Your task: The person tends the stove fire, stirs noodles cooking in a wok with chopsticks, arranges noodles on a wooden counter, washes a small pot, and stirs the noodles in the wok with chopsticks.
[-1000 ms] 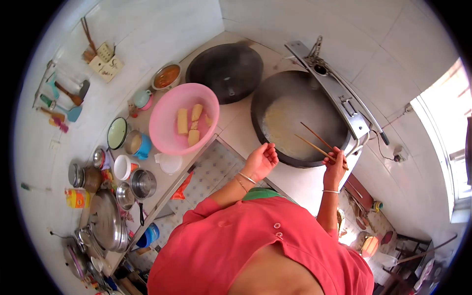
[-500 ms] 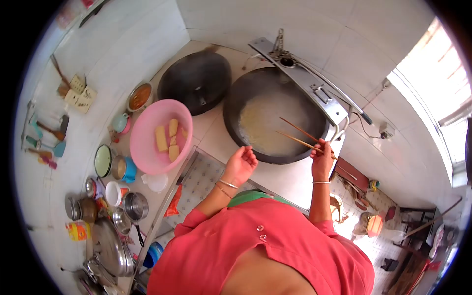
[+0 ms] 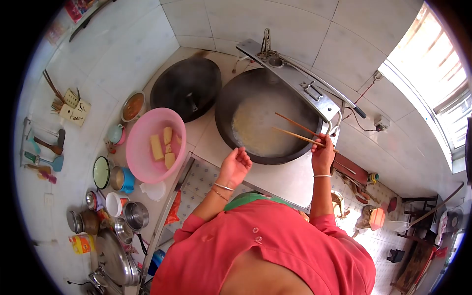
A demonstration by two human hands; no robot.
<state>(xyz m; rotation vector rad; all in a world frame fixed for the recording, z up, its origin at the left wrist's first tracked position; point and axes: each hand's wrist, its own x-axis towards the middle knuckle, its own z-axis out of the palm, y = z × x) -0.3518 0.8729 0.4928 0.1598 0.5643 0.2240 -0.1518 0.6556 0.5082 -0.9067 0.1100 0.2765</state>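
Observation:
My right hand grips a pair of long wooden chopsticks at the right rim of a large dark wok. Their tips spread apart over the steaming pale yellow liquid inside. Just in front of the wok's near left rim, my left hand is turned palm up with loosely curled fingers and nothing in it. A metal bar with a handle spans the wok's far right side.
Left of the wok sit a dark lid-like pan, a pink basin holding pale yellow blocks, and a bowl of reddish food. Pots, cups and a large lidded pot crowd the left counter. Utensils hang on the left wall.
The camera view has shifted and tilted slightly. The chopsticks stay in my right hand above the wok, and my left hand remains near its rim.

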